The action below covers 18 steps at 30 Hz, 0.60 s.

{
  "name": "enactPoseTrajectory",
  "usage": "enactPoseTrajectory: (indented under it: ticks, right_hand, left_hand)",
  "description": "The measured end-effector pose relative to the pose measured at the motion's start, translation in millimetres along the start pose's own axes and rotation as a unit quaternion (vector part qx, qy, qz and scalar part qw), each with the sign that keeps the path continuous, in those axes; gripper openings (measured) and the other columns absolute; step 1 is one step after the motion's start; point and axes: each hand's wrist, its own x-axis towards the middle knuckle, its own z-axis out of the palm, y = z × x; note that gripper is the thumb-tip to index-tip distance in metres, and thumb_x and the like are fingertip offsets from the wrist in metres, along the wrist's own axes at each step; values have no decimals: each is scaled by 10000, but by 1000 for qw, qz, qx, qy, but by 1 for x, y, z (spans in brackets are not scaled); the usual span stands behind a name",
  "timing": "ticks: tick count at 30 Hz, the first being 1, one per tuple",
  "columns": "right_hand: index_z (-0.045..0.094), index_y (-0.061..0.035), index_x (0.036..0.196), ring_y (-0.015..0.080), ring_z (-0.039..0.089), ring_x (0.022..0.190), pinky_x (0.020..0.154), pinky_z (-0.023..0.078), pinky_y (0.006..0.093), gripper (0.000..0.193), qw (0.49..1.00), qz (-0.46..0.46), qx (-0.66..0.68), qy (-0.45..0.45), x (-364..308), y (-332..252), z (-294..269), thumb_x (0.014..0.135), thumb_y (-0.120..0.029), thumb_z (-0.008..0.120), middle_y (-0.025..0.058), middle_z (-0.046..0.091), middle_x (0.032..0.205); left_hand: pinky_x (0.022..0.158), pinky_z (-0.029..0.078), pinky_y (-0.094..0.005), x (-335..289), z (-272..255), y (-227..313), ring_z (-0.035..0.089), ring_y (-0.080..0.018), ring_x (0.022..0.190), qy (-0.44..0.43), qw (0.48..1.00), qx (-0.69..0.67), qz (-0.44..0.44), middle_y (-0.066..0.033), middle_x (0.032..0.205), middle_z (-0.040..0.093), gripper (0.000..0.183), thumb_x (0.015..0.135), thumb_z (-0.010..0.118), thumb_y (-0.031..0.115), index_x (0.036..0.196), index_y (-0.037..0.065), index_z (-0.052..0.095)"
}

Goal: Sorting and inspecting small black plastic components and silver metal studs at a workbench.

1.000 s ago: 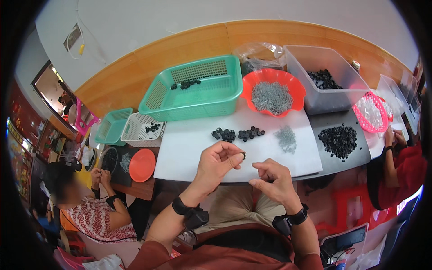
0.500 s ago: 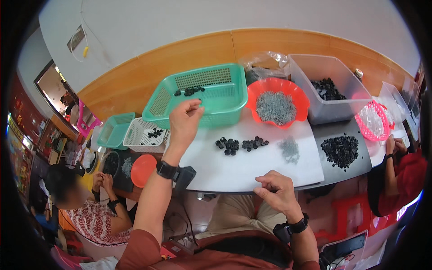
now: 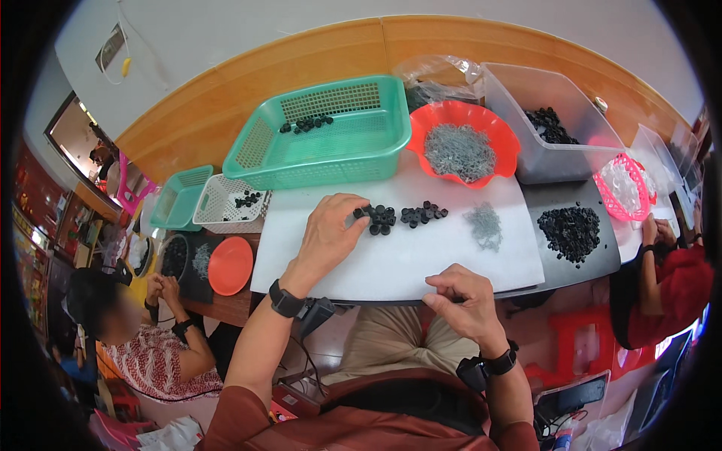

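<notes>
My left hand (image 3: 331, 233) has come down at the left end of a cluster of small black round parts (image 3: 382, 219) on a white sheet (image 3: 338, 282). Its thumb and forefinger close round one black part at the cluster's edge. Beside that cluster lies a second group of smaller black parts (image 3: 423, 214). My right hand (image 3: 465, 304) hovers over the sheet's front edge with its fingers curled in; whatever it may hold is too small to tell. A small heap of thin metal pieces (image 3: 485, 227) lies farther right on the sheet.
Behind the sheet stand a green basket (image 3: 316, 174) with several black parts, a red wavy bowl (image 3: 505, 154) of metal pieces and a clear bin (image 3: 560, 169). A black pile (image 3: 569, 234) lies right. Co-workers sit left (image 3: 162, 342) and right (image 3: 673, 278).
My left hand has moved from the green basket's front rim down and toward me to the black cluster. My right hand stays nearly where it was. The view has shifted slightly.
</notes>
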Motion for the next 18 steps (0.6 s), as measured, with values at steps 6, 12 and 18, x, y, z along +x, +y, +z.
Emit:
enactPoseTrajectory:
  ticks: [6,12,18]
  right_hand:
    - [737,-28,1055,96,517,606,567,428,247,227,1000,-9,-5,4,-1,2,0,833,-33,784,46,607,779]
    - [738,-29,1054,92,518,603,565,426,244,226,1000,-2,-6,1,-1,1,-1,833,-27,783,49,610,780]
    - [743,-31,1043,86,517,600,562,422,244,210,1000,-8,-2,5,0,-2,1,836,-18,778,41,611,778]
  left_hand:
    - [891,518,-410,-1,4,-3,635,-329,1071,-13,998,32,42,-131,1137,701,260,844,733,75,1097,16,712]
    - [897,521,-419,-7,9,-1,643,-331,1053,-5,999,31,28,-135,1125,697,237,838,731,67,1067,7,714]
    - [895,523,-414,-7,19,14,648,-325,1043,46,997,15,54,-123,1085,709,219,828,743,71,1042,24,727]
